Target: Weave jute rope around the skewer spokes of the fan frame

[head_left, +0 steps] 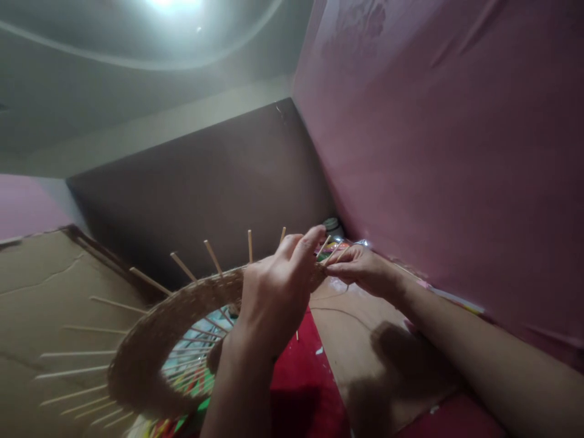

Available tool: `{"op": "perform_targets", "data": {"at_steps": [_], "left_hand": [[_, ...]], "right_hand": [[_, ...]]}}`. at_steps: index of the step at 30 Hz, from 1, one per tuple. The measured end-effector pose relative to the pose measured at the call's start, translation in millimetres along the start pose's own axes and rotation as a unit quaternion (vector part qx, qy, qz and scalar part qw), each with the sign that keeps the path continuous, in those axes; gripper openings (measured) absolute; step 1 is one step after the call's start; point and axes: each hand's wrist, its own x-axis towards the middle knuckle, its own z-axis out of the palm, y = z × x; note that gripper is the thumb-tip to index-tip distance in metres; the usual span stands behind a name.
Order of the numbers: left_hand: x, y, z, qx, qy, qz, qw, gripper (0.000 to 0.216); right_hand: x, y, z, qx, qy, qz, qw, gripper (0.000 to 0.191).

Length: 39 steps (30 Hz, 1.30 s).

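A round piece of wickerwork (150,340) is tilted up in front of me: a brown woven band on thin wooden sticks that spread out like spokes past its outer edge. My left hand (278,280) is closed on the upper right part of the band, with its index finger raised. Just to the right, the fingertips of my right hand (358,267) pinch a thin cord (335,296) at the band's edge, beside several stick ends (324,244). The cord hangs in a loose loop below. My left hand and forearm hide part of the band and its centre.
Below lie a red cloth (305,371) and a tan surface (340,328) with dark shadows. A jar-like container (333,227) and shiny packets stand in the far corner. A pink wall (456,182) rises close on the right; a cardboard panel (36,292) is at left.
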Motion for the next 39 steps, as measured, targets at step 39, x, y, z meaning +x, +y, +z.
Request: {"op": "perform_targets", "data": {"at_steps": [39], "left_hand": [[8.4,-6.8,7.4,-0.244,-0.040,-0.288,0.925,0.050]], "right_hand": [[-6.6,-33.9,-22.5,0.053,0.058,-0.043,0.996,0.011]]}}
